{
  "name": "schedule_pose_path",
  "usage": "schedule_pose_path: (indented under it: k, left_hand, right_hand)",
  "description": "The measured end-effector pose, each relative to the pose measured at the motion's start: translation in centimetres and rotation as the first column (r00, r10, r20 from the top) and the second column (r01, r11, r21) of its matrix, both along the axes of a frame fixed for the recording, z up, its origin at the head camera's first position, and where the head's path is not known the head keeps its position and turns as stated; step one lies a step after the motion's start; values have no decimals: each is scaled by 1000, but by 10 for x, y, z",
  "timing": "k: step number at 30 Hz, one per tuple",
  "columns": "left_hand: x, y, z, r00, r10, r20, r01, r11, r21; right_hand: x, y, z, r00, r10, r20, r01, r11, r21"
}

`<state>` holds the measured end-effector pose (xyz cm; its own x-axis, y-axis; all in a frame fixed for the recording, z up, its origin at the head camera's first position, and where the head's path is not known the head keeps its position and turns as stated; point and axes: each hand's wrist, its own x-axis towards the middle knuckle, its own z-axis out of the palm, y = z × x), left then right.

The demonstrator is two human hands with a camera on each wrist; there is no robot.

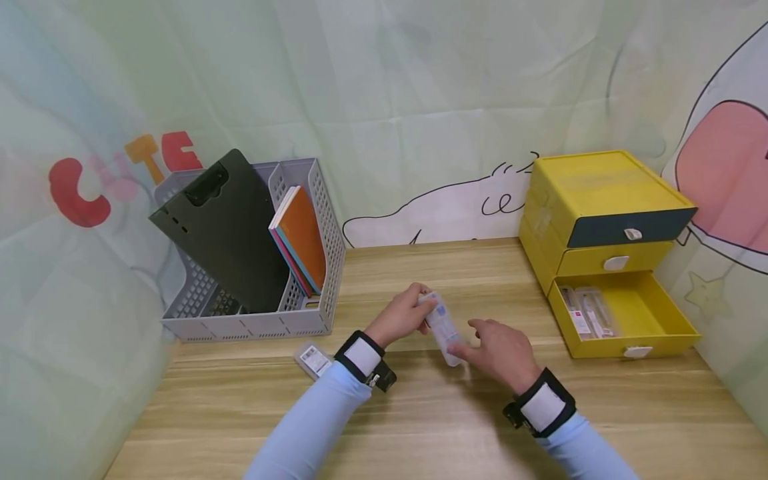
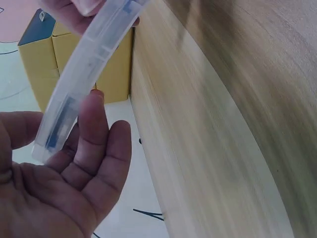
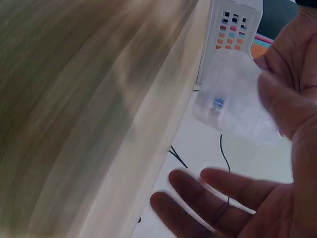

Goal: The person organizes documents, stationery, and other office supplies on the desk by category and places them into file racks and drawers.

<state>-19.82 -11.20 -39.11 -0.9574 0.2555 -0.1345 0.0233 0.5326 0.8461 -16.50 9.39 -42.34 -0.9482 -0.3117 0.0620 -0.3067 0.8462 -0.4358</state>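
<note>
A long, clear plastic case (image 1: 443, 327) with faint blue marks is held above the table. My left hand (image 1: 402, 317) pinches its upper end between thumb and fingers, as the left wrist view of the case (image 2: 81, 74) also shows. My right hand (image 1: 504, 352) is at the lower end with its thumb at the case; whether they touch is unclear. Its other fingers (image 3: 188, 196) are spread apart from the case in the right wrist view. What lies inside the translucent case is blurred. Beside my left wrist, a small labelled case (image 1: 314, 360) lies on the table.
On the right stands a yellow drawer unit (image 1: 612, 177); its bottom drawer (image 1: 651, 310) is pulled out and contains clear cases (image 1: 591, 313) at its left side. A grey organizer (image 1: 252, 328) at the left holds a dark clipboard (image 1: 234, 233) and several notebooks (image 1: 305, 233).
</note>
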Motion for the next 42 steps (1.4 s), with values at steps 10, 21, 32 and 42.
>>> schedule_pose_path:
  k: [10, 21, 32, 42]
  left_hand:
    - [1, 2, -1, 999, -11, 34, 8, 996, 94]
    - [1, -6, 1, 1000, -12, -18, 9, 990, -137]
    - [-1, -15, 1, 982, 4, -191, -108, 834, -540]
    - [2, -19, 0, 964, -72, -257, -156, 628, -762]
  right_hand:
    - [2, -8, -2, 999, 33, -26, -35, 998, -60]
    - [-3, 8, 9, 999, -29, 33, 30, 999, -33]
    - [-10, 40, 19, 992, -103, 71, 105, 994, -21]
    - [-14, 71, 26, 981, -184, 63, 183, 983, 19]
